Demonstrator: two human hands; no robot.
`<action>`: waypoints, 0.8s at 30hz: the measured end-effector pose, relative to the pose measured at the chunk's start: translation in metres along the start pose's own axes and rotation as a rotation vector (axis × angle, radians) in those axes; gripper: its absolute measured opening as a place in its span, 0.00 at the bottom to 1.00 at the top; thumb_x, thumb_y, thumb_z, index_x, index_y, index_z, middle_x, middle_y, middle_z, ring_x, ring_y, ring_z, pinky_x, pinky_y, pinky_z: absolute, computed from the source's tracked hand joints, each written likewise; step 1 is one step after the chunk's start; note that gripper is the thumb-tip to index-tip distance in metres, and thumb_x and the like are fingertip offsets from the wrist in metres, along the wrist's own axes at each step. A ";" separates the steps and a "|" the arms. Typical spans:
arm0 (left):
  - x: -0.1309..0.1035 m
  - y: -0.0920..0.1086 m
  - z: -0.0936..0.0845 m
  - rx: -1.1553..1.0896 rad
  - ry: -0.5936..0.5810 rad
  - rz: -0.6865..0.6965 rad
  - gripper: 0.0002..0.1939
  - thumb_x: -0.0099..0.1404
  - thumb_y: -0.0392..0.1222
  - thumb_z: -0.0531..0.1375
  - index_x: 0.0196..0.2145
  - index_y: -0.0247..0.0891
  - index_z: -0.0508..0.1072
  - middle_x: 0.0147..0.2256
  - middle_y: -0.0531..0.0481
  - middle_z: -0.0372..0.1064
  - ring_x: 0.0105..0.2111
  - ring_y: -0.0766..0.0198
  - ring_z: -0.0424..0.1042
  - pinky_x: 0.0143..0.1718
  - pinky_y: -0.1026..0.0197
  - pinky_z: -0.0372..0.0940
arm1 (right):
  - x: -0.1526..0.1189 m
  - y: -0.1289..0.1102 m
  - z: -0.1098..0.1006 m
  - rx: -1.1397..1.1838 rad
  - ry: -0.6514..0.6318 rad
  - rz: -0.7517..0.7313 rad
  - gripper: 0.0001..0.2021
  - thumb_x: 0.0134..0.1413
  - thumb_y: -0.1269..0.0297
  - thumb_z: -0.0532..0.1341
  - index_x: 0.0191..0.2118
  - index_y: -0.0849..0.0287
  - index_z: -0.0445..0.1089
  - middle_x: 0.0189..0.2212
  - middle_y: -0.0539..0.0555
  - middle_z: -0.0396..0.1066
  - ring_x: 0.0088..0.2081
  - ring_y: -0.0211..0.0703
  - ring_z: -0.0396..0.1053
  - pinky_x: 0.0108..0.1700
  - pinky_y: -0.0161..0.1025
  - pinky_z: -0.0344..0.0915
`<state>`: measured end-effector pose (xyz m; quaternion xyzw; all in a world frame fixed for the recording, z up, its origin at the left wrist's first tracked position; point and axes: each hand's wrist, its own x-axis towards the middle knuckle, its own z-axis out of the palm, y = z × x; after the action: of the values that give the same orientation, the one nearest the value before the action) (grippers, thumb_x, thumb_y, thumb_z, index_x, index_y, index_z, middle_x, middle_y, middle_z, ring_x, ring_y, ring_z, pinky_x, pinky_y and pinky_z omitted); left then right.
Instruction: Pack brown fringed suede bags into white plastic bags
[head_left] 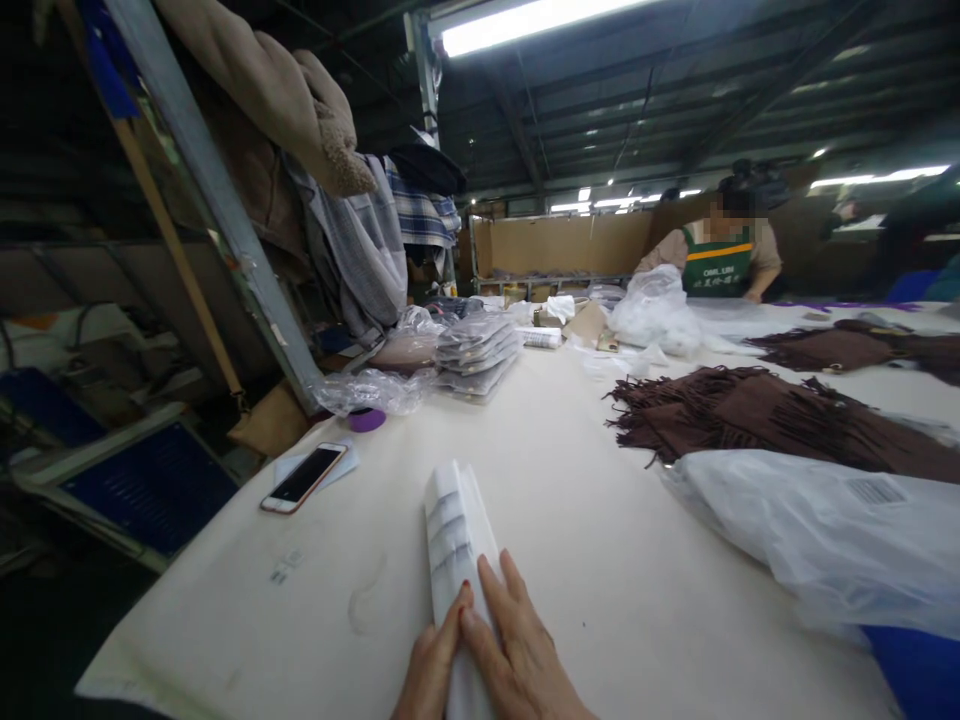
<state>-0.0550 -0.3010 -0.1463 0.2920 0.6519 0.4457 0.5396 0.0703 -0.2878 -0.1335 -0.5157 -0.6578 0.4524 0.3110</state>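
A long, folded white bundle [459, 540] lies lengthwise on the white-covered table [315, 620], with grey printed bands on its upper part. It looks like thin sheets or film; which of the two I cannot tell. My left hand [431, 660] grips its left side, the thumb laid along the top. From the other side my right hand [521, 645] presses against it, its thumb near the left thumb and its fingers stretched along the right edge. The two hands hide much of the bundle's near end.
Left of the bundle lies a phone [304, 478] on some paper. Behind are a purple tape roll [367, 420] and a stack of clear-bagged goods [476, 355]. Brown fringed scarves [750, 415] and a plastic bag [825, 530] occupy the right. A person in a green apron [716, 262] stands across the table.
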 end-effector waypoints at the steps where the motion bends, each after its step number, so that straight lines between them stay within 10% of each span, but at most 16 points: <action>1: -0.001 0.001 -0.002 0.034 -0.003 0.000 0.31 0.47 0.65 0.62 0.39 0.35 0.73 0.40 0.38 0.74 0.53 0.43 0.64 0.50 0.51 0.66 | 0.000 0.000 0.006 0.010 0.034 -0.004 0.28 0.57 0.49 0.54 0.60 0.57 0.58 0.64 0.61 0.44 0.63 0.54 0.44 0.61 0.55 0.48; 10: -0.006 0.006 -0.027 0.483 0.278 0.129 0.32 0.57 0.55 0.50 0.51 0.27 0.59 0.52 0.29 0.62 0.54 0.46 0.61 0.56 0.48 0.55 | 0.000 -0.012 0.038 -0.053 0.013 -0.097 0.20 0.56 0.54 0.54 0.53 0.52 0.68 0.62 0.61 0.53 0.61 0.60 0.52 0.57 0.59 0.55; 15: -0.005 0.007 -0.048 0.254 0.221 0.114 0.28 0.61 0.54 0.52 0.53 0.34 0.56 0.50 0.39 0.65 0.52 0.54 0.65 0.54 0.56 0.59 | -0.011 0.002 0.070 -0.135 0.105 -0.137 0.19 0.52 0.58 0.59 0.52 0.44 0.68 0.60 0.58 0.57 0.59 0.63 0.57 0.52 0.59 0.62; 19: 0.002 -0.001 -0.060 0.279 0.203 0.110 0.28 0.59 0.50 0.54 0.54 0.34 0.56 0.48 0.40 0.67 0.49 0.54 0.67 0.53 0.56 0.60 | -0.006 0.031 0.043 -0.026 0.011 -0.150 0.23 0.48 0.66 0.58 0.53 0.50 0.68 0.57 0.58 0.62 0.56 0.54 0.62 0.55 0.51 0.60; 24: -0.005 -0.014 -0.085 0.832 0.404 0.202 0.30 0.60 0.46 0.53 0.56 0.28 0.57 0.48 0.37 0.64 0.51 0.50 0.64 0.54 0.50 0.58 | 0.008 0.051 -0.010 0.153 -0.004 0.080 0.22 0.50 0.56 0.55 0.52 0.53 0.68 0.48 0.53 0.72 0.49 0.50 0.69 0.52 0.47 0.63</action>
<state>-0.1342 -0.3343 -0.1549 0.4528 0.8353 0.2449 0.1932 0.0975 -0.2742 -0.1768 -0.5152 -0.6010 0.5144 0.3298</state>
